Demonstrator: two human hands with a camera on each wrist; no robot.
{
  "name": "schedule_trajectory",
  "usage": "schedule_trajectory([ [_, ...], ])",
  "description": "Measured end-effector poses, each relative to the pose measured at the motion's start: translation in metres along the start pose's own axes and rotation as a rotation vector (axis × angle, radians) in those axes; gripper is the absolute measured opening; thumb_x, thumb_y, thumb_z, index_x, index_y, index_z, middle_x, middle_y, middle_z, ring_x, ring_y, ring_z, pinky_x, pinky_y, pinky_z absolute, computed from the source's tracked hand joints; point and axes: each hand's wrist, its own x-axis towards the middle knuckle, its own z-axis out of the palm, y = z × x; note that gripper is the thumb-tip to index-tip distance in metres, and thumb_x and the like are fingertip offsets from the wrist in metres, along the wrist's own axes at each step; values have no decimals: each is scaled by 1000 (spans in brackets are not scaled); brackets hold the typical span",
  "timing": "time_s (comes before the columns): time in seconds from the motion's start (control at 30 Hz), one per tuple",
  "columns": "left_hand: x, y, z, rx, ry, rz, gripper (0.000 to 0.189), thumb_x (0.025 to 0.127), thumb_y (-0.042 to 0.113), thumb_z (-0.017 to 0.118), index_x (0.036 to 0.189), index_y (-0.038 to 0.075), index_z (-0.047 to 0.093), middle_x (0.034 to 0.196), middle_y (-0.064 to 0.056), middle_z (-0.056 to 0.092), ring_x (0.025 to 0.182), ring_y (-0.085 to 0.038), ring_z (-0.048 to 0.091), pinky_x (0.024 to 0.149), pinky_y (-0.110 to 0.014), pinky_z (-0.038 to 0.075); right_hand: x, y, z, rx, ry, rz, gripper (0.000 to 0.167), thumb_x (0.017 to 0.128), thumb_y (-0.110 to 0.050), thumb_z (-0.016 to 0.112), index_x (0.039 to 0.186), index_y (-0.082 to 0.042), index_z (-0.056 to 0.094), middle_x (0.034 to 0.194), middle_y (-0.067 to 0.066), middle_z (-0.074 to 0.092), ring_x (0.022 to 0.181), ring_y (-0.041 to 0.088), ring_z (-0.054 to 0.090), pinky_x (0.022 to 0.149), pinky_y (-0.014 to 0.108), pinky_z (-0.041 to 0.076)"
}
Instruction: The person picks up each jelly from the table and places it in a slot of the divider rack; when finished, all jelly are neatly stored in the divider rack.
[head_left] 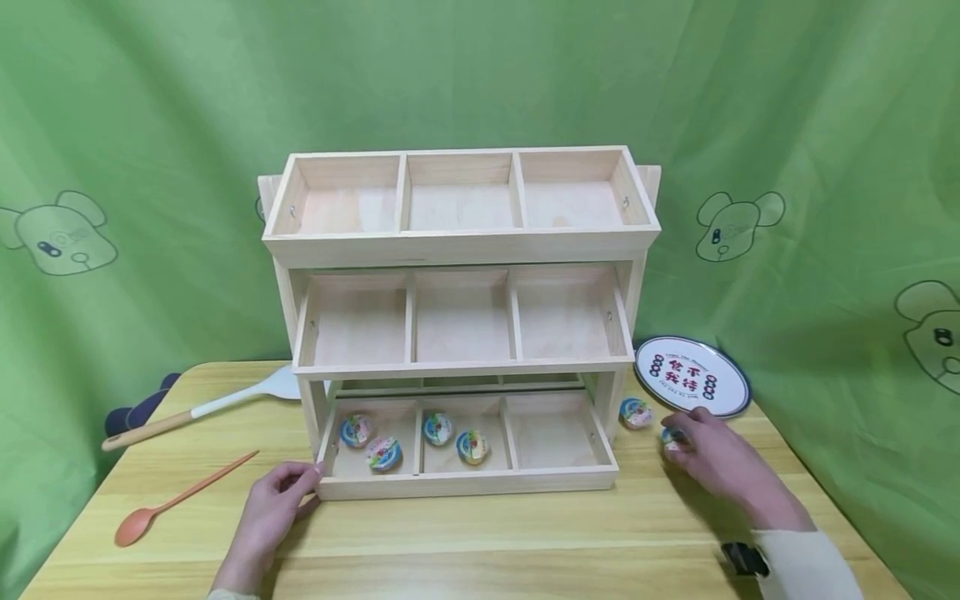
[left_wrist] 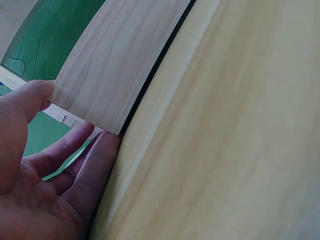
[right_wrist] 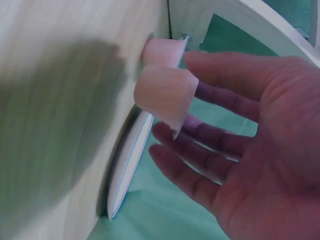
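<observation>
A three-tier wooden rack (head_left: 461, 247) stands mid-table, each tray split into three compartments. Its bottom tray (head_left: 467, 487) has two jelly cups (head_left: 384, 454) in the left compartment and two jelly cups (head_left: 438, 428) in the middle one. My left hand (head_left: 272, 507) grips that tray's front left corner, thumb high and fingertips at the lower edge (left_wrist: 107, 120). To the right of the rack, my right hand (head_left: 716, 458) has thumb and fingers curled round a jelly cup (right_wrist: 165, 92), close to the tabletop. Another jelly cup (head_left: 636, 413) sits beside it, nearer the rack.
A white oval plate (head_left: 693, 377) with a dark rim and red characters lies behind my right hand. Left of the rack are a white spatula (head_left: 225, 402) with a wooden handle and an orange spoon (head_left: 176, 502). Green curtain (head_left: 465, 75) hangs behind the table.
</observation>
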Motion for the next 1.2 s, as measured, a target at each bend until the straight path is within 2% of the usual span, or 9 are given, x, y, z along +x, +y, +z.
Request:
schedule_trajectory([
  [0.4, -1, 0, 0, -10, 1, 1, 36, 96, 18, 66, 113, -12, 58, 108, -15, 56, 95, -16, 58, 86, -27, 58, -6, -18, -3, 18, -21, -63, 45, 86, -14, 74, 125, 4, 60, 110, 20, 56, 90, 32, 61, 79, 60, 56],
  [0.77, -1, 0, 0, -7, 6, -1, 37, 96, 20, 66, 113, -12, 58, 107, -14, 55, 94, -16, 57, 86, -26, 58, -10, -41, -10, -13, 35, -160, 44, 84, -10, 76, 125, -1, 62, 102, 10, 57, 82, 19, 60, 74, 48, 60],
  [1.1, 0, 1, 0, 2, -2, -2, 37, 96, 21, 66, 113, -11, 58, 109, -14, 55, 95, -16, 57, 87, -27, 58, -11, -57, -15, -10, 43, -200, 44, 84, -13, 76, 124, -1, 62, 104, 11, 57, 80, 17, 62, 69, 43, 61],
  [1.2, 0, 1, -1, 7, -5, -3, 37, 96, 20, 66, 114, -11, 58, 109, -14, 55, 95, -16, 57, 87, -27, 58, -11, -61, -15, -4, 51, -219, 43, 84, -13, 76, 123, -2, 63, 107, 11, 58, 82, 16, 63, 71, 42, 62],
])
